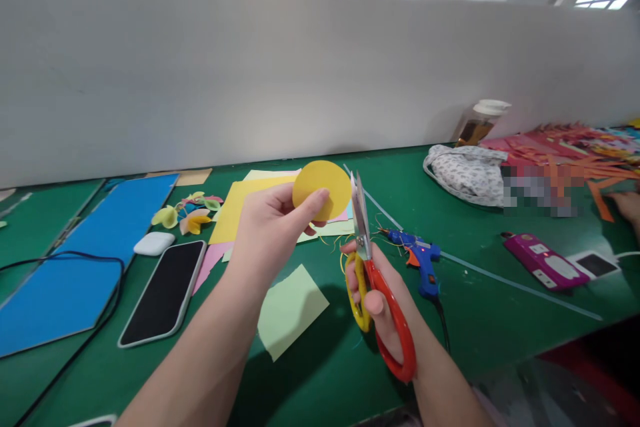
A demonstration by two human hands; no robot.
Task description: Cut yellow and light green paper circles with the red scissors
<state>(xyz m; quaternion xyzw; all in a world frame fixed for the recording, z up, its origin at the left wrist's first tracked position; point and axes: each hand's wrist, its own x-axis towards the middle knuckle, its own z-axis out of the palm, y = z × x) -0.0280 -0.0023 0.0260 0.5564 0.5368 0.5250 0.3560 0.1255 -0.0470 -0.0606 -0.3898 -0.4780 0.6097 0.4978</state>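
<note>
Between the thumb and fingers of my left hand (273,220) is a yellow paper circle (320,183), held up above the table. My right hand (387,293) grips scissors (395,320) with one red and one yellow handle loop, thumb and fingers through the loops. The scissor blades point upward, slightly parted, right beside the circle's right edge; I cannot tell whether they touch it. Below my hands lies a pale green paper piece (293,310) with a torn-looking edge. Yellow sheets (233,210) and other coloured papers lie behind my left hand.
A blue glue gun (423,257) with a cord lies right of the scissors. Leftward are a phone (163,293), a white case (154,243), paper petals (187,213) and a blue board (95,253). Rightward are a purple device (545,260), a cloth pouch (467,173) and another person's hand (627,207).
</note>
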